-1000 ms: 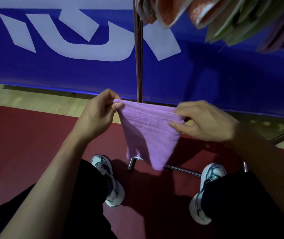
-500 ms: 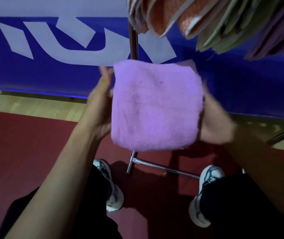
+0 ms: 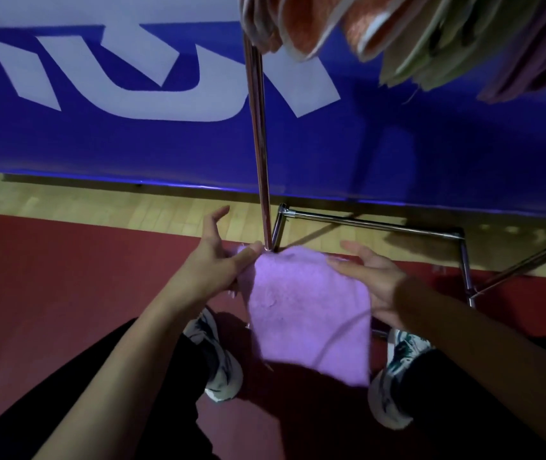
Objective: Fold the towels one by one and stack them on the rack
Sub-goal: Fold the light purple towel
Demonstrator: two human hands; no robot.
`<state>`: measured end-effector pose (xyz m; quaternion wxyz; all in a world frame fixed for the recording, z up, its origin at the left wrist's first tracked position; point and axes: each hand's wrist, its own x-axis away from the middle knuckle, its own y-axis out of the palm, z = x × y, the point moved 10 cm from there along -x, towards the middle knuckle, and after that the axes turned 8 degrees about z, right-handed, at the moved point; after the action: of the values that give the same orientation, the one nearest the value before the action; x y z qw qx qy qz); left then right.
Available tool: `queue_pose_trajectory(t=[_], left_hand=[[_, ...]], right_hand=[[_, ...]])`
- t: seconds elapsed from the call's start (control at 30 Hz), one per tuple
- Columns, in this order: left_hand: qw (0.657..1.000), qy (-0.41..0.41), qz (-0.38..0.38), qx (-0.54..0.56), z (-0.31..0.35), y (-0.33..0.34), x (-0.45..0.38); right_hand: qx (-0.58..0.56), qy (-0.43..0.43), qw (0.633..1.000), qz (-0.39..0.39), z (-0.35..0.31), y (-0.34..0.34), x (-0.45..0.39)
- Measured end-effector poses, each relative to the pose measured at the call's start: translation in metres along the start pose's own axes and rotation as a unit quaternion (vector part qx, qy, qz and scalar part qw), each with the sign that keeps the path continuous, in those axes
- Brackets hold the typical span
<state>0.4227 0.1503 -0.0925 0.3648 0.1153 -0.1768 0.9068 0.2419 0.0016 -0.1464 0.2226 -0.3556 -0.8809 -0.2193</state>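
Note:
A folded purple towel point(image 3: 308, 313) hangs in front of me above my feet, held between my two hands. My left hand point(image 3: 211, 263) touches its upper left edge, the thumb lying across the corner and the fingers straight and spread. On the upper right edge rests my right hand point(image 3: 372, 280), its fingers straight and flat. The chrome rack point(image 3: 258, 127) stands just behind the towel, its pole rising to the top of the view. Orange, white and green towels point(image 3: 374, 24) hang from its top.
The rack's low chrome base bars point(image 3: 367, 224) run to the right behind my right hand. A blue banner point(image 3: 132, 144) with white lettering closes off the far side. My two sneakers point(image 3: 221, 363) stand on the red floor mat point(image 3: 65, 277).
The towel was raised flat against the banner half a second ago; it has come down in front of my legs. My fingers went from pinching its top corners to lying straight along its sides.

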Motion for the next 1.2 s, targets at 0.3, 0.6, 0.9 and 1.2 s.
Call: queue_pose_trajectory(t=[0.3, 0.6, 0.9, 1.2], left_hand=[[0.988, 0.133, -0.052, -0.065, 0.027, 0.013, -0.012], [0.989, -0.038, -0.083, 0.113, 0.003, 0.032, -0.014], [0.995, 0.091, 0.018, -0.034, 0.020, 0.005, -0.024], [0.962, 0.224, 0.055, -0.143, 0.050, 0.010, -0.017]], right_hand=[[0.257, -0.244, 0.935, 0.006, -0.073, 0.002, -0.008], [0.352, -0.314, 0.880, 0.043, -0.081, -0.013, -0.013], [0.285, -0.261, 0.922, 0.012, -0.068, -0.019, -0.024], [0.522, -0.263, 0.811, 0.002, -0.067, -0.008, -0.023]])
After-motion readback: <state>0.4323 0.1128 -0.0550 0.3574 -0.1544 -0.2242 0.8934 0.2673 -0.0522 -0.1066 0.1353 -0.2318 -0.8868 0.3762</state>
